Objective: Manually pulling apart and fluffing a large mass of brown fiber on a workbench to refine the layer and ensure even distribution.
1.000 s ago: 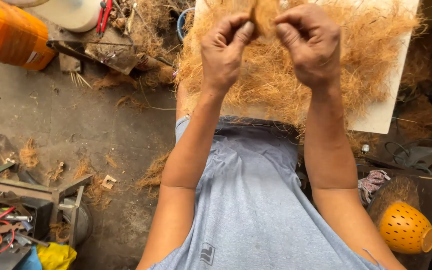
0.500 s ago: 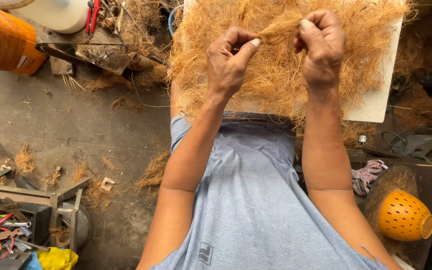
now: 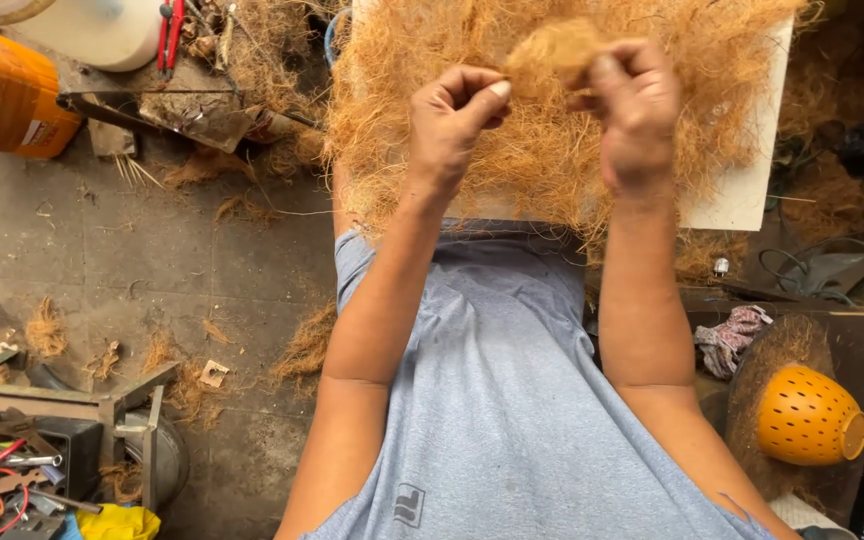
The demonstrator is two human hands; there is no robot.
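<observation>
A big heap of loose golden-brown coir fibre (image 3: 552, 150) lies on a white board (image 3: 742, 190) across my lap. A small wad of coir fibre (image 3: 552, 50) is pinched between both my hands above the heap. My left hand (image 3: 452, 125) has its fingers curled, with thumb and forefinger on the wad's left end. My right hand (image 3: 637, 110) grips the wad's right end, fingers closed over it. Both forearms reach forward over my grey-blue shirt.
An orange canister (image 3: 2, 90) and a white bucket (image 3: 92, 30) stand at the upper left. Metal scrap and tools (image 3: 42, 450) lie at the lower left on the concrete floor. An orange perforated shade (image 3: 807, 415) and a rag (image 3: 732, 335) sit at the right.
Both hands have shifted a little to the right and apart. The wad between them now shows as a compact lump above the heap.
</observation>
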